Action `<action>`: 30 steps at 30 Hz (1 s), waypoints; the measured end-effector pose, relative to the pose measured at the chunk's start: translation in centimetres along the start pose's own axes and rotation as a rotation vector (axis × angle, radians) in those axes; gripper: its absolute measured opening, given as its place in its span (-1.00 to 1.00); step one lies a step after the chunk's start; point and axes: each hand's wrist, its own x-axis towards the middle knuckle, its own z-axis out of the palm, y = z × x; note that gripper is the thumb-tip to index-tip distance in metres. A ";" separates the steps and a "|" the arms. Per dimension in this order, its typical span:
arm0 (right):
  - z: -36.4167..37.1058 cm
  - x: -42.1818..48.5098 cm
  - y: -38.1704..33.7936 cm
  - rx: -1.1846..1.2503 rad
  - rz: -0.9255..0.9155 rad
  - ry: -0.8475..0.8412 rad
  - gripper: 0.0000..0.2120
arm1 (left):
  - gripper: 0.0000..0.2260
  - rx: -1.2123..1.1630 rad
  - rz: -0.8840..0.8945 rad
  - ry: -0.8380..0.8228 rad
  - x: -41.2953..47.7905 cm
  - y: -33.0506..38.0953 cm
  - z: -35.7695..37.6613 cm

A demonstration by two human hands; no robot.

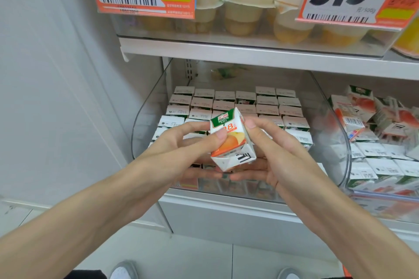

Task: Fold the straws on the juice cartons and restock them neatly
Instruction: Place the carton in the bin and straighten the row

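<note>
A small white, green and orange juice carton [231, 140] is held tilted in front of the shelf, between both hands. My left hand [181, 149] grips its left side, thumb on the front face. My right hand [272, 154] grips its right side, thumb at the top right corner and fingers curled underneath. The carton's straw is hidden from view. Behind it, several rows of the same cartons [235, 104] stand neatly in a clear plastic bin [145, 115].
To the right a second bin holds jumbled cartons [374, 119]. The shelf above [249, 51] carries fruit cups [244, 8] and two orange price cards reading 9.9. A white wall panel [56, 97] lies to the left. My shoes show on the tiled floor below.
</note>
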 end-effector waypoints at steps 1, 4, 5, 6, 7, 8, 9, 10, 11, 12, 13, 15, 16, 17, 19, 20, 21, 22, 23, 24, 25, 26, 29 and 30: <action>0.0 0.0 -0.1 -0.029 -0.028 -0.016 -0.73 | -0.44 0.022 0.037 0.027 -0.1 -0.1 0.0; -0.2 -0.1 -0.1 -0.084 -0.096 -0.075 -0.70 | -0.39 0.108 0.174 0.091 -0.1 -0.3 0.2; -0.3 0.0 -0.1 -0.102 -0.109 -0.087 -0.66 | -0.41 0.112 0.214 0.101 -0.1 -0.3 0.4; -0.4 0.0 -0.1 -0.124 -0.121 -0.099 -0.61 | -0.43 0.111 0.244 0.108 0.0 -0.2 0.5; -0.5 -0.1 0.0 -0.143 -0.135 -0.114 -0.58 | -0.43 0.106 0.265 0.110 0.0 -0.2 0.5; -0.7 -0.1 0.0 -0.156 -0.154 -0.122 -0.55 | -0.41 0.100 0.278 0.111 0.0 -0.2 0.4; -1.0 -0.1 0.0 -0.165 -0.176 -0.115 -0.51 | -0.40 0.098 0.284 0.112 0.1 -0.2 0.4; -1.2 -0.1 0.0 -0.178 -0.200 -0.095 -0.47 | -0.39 0.101 0.288 0.110 0.1 -0.2 0.2; -1.4 -0.1 0.0 -0.197 -0.222 -0.070 -0.44 | -0.40 0.112 0.295 0.103 0.0 -0.2 0.1; -1.5 0.0 0.0 -0.218 -0.240 -0.046 -0.43 | -0.43 0.135 0.308 0.091 0.0 -0.2 0.0; -1.6 0.0 0.0 -0.238 -0.257 -0.027 -0.43 | -0.47 0.168 0.328 0.073 0.0 -0.2 0.0; -1.5 0.2 0.3 -0.277 -0.294 0.004 -0.45 | -0.54 0.228 0.369 0.041 -0.1 -0.3 0.0; -1.4 0.3 0.5 -0.292 -0.318 0.018 -0.47 | -0.54 0.245 0.385 0.039 -0.1 -0.4 0.1; -1.3 0.3 0.6 -0.300 -0.344 0.028 -0.49 | -0.52 0.257 0.397 0.046 -0.1 -0.5 0.1; -1.0 0.3 0.9 -0.318 -0.399 0.044 -0.51 | -0.46 0.260 0.416 0.068 0.0 -0.7 0.3; -0.9 0.3 1.1 -0.346 -0.427 0.058 -0.50 | -0.45 0.249 0.427 0.080 0.1 -0.9 0.5; -0.8 0.3 1.3 -0.379 -0.454 0.072 -0.50 | -0.44 0.239 0.440 0.098 0.1 -1.0 0.7; -0.7 0.4 1.5 -0.408 -0.478 0.084 -0.50 | -0.46 0.234 0.456 0.125 0.2 -1.2 0.9; -0.6 0.4 1.6 -0.426 -0.501 0.091 -0.52 | -0.50 0.231 0.473 0.157 0.3 -1.4 1.2; -0.5 0.4 1.6 -0.440 -0.522 0.092 -0.54 | -0.55 0.225 0.490 0.191 0.4 -1.6 1.4; -0.6 0.3 1.5 -0.456 -0.537 0.087 -0.54 | -0.61 0.217 0.505 0.220 0.5 -1.7 1.5; -0.7 0.3 1.3 -0.477 -0.541 0.071 -0.52 | -0.64 0.210 0.517 0.238 0.7 -1.8 1.5; -1.9 0.3 0.1 -0.565 -0.514 0.006 -0.45 | -0.67 0.211 0.549 0.253 1.2 -1.5 1.5; -2.5 0.2 -0.3 -0.610 -0.518 0.022 -0.44 | -0.67 0.217 0.553 0.247 1.5 -1.3 1.6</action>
